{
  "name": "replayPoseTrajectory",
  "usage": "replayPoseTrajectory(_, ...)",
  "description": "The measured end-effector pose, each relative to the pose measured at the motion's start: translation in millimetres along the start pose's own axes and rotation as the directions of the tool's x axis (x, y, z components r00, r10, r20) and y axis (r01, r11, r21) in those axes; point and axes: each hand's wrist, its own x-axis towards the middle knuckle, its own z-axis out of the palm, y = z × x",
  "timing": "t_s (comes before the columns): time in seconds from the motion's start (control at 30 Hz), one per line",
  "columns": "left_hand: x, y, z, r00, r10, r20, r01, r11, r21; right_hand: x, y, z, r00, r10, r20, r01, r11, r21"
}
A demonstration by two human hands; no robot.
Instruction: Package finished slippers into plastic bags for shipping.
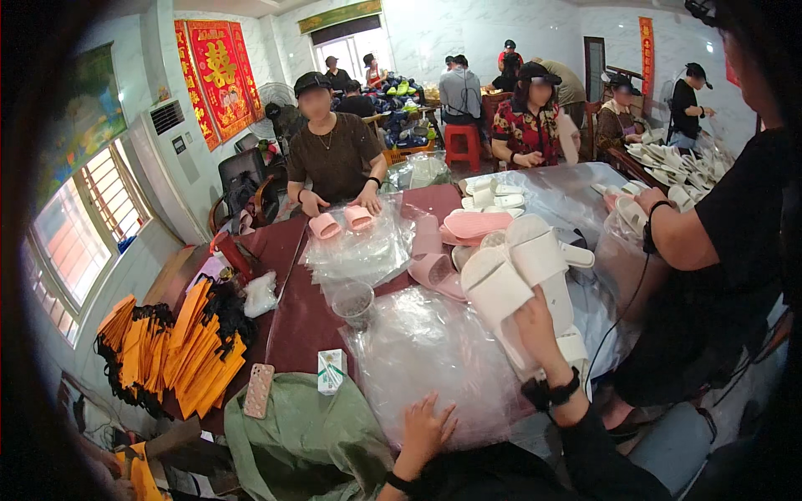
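Note:
Fingers spread, my left hand (428, 427) lies on the near edge of a stack of clear plastic bags (430, 342). My right hand (536, 327) is closed at the side of a cream slide slipper (499, 288), its fingers partly hidden behind the wide strap. Another cream slipper (535, 246) lies just beyond, overlapping it. Left of these, a pink slipper (436, 267) rests against the bags' far edge, and a coral pink slipper (476, 224) lies farther back, sole up.
A clear plastic cup (352, 302), small box (332, 371), phone (258, 391) and green cloth (305, 434) are at left. Orange-and-black bundles (188, 346) lie beyond. A person (334, 159) opposite handles small pink slippers (326, 225); another person (702, 217) stands close at right.

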Motion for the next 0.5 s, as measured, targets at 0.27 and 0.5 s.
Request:
replayPoseTrajectory(0.27, -17.5, -3.4, -33.5, 0.913, -0.208, 0.351, 0.241, 0.969, -0.052, -103.2, -80.0, 26.1, 0.883, -0.027, 0.469, -0.163, 0.918, 0.360)
replayPoseTrajectory(0.5, -97.2, -58.3, 22.9, 0.970, 0.151, 0.191, -0.169, 0.982, 0.080, -126.1, -102.2, 70.9, 0.863, -0.122, 0.491, -0.158, 0.857, 0.491)
